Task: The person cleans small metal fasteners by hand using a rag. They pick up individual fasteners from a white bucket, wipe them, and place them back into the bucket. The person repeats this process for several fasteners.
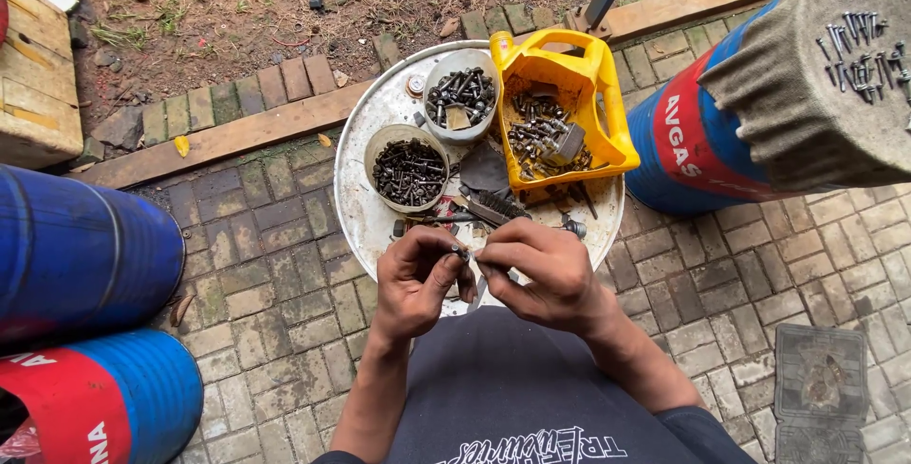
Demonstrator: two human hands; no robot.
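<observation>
A small dark bolt [462, 253] is pinched between two hands over a round metal tray [365, 213].

The left hand [418, 279] is curled nearly closed, the bolt gripped at its fingertips; the right hand [541, 269] is likewise closed, its fingertips pressed to the same bolt, so the hands almost touch. Just beyond the hands, a wire brush [493, 208] is laid on the tray. Farther out, a tin of dark screws [410, 170] is seen ahead of the left hand, a grey bowl of bolts [461, 96] beyond it, and a cut-open yellow jug [560, 113] of fasteners ahead of the right hand. Blue drums [85, 255] are stood to the left.
</observation>
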